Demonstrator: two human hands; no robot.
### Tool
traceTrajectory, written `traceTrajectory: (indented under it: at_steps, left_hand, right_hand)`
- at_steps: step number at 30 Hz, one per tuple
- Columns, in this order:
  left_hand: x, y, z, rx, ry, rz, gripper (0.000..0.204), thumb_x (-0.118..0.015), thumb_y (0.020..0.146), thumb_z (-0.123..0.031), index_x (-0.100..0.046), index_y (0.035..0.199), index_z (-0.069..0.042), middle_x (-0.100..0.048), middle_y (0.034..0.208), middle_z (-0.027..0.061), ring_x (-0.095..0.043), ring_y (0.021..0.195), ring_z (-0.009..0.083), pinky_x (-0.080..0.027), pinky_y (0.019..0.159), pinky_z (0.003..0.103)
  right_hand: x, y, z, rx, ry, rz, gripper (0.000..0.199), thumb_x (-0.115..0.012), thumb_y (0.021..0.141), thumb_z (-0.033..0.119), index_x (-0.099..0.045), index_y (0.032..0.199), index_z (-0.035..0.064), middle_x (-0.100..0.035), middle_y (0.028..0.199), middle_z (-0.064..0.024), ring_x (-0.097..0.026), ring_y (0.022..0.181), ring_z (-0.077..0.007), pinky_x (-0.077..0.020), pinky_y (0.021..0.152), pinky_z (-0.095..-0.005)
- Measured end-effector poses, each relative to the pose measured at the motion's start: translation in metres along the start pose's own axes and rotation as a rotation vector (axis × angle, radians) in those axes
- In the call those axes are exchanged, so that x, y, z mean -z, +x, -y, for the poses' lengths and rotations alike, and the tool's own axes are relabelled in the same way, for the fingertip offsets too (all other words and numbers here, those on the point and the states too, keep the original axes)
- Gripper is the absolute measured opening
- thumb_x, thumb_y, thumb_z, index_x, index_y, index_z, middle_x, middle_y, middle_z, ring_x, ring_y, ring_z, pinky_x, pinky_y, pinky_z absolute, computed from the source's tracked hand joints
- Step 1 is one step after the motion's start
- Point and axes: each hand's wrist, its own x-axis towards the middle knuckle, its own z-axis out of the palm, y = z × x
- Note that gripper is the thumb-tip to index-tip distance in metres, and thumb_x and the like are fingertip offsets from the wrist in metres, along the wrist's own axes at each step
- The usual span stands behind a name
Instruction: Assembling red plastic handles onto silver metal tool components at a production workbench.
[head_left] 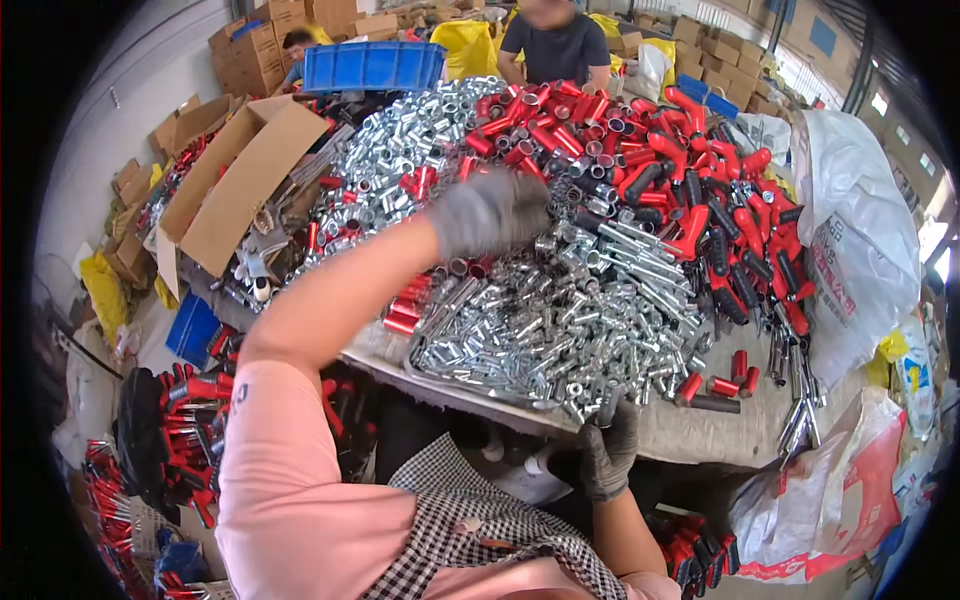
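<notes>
My left hand (490, 212), in a grey work glove, is stretched out over the middle of the heap. Motion smears its fingers, so I cannot tell what they hold. Under and around it lie red sleeves (520, 140), silver rings (400, 150) and small shiny metal fittings (500, 330). Close to my body, at the table's front edge, my right hand (610, 460) wears a dark grey glove. Its fingers are closed round a small dark metal cylinder (607, 408), partly hidden by the glove. Long silver rods (640, 265) lie between the two hands, farther back.
Red and black handles (720, 230) pile up at the right beside a white sack (860, 240). An open cardboard box (235, 185) stands left, a blue crate (375, 67) at the back. Across the table is a person in a dark shirt (556, 50). More red-handled parts (185, 440) sit lower left.
</notes>
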Motion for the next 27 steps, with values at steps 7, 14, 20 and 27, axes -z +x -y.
traceTrajectory:
  at_steps: [7,14,20,27]
  left_hand:
    - [-0.001,0.201,0.147,0.162,0.664,0.230,0.035,-0.063,0.078,-0.037,-0.072,0.091,-0.006,-0.067,0.090,0.0162,-0.065,0.083,0.0293,-0.050,0.079,0.042]
    - [-0.022,0.277,0.247,0.288,0.811,0.476,0.038,-0.066,0.072,-0.039,-0.071,0.101,-0.015,-0.068,0.097,0.0133,-0.065,0.091,0.0251,-0.050,0.086,0.037]
    - [-0.066,0.302,0.180,0.480,0.747,0.385,0.062,-0.066,0.072,-0.048,-0.062,0.121,-0.010,-0.060,0.120,0.0156,-0.061,0.100,0.0298,-0.048,0.087,0.041]
    - [-0.041,0.256,0.229,0.417,0.799,0.363,0.045,-0.072,0.075,-0.036,-0.067,0.110,-0.009,-0.063,0.117,0.0115,-0.059,0.110,0.0301,-0.046,0.094,0.039]
  right_hand:
    - [0.029,0.034,-0.026,-0.020,-0.144,-0.167,0.046,-0.070,0.083,0.019,-0.046,0.119,0.0070,-0.049,0.104,-0.0014,-0.046,0.098,-0.0131,-0.0379,0.091,-0.0326]
    - [0.029,0.026,-0.050,-0.137,0.104,-0.039,0.033,-0.060,0.087,-0.001,-0.045,0.115,0.0057,-0.055,0.107,-0.0064,-0.053,0.098,-0.0144,-0.0458,0.086,-0.0313]
    - [0.044,0.022,-0.061,-0.128,0.078,-0.102,0.031,-0.061,0.087,0.003,-0.047,0.115,0.0060,-0.058,0.105,-0.0086,-0.058,0.091,-0.0144,-0.0492,0.078,-0.0297]
    - [0.038,0.023,-0.058,-0.037,-0.084,-0.001,0.032,-0.060,0.088,0.004,-0.047,0.118,0.0055,-0.060,0.105,-0.0095,-0.059,0.092,-0.0153,-0.0495,0.075,-0.0279]
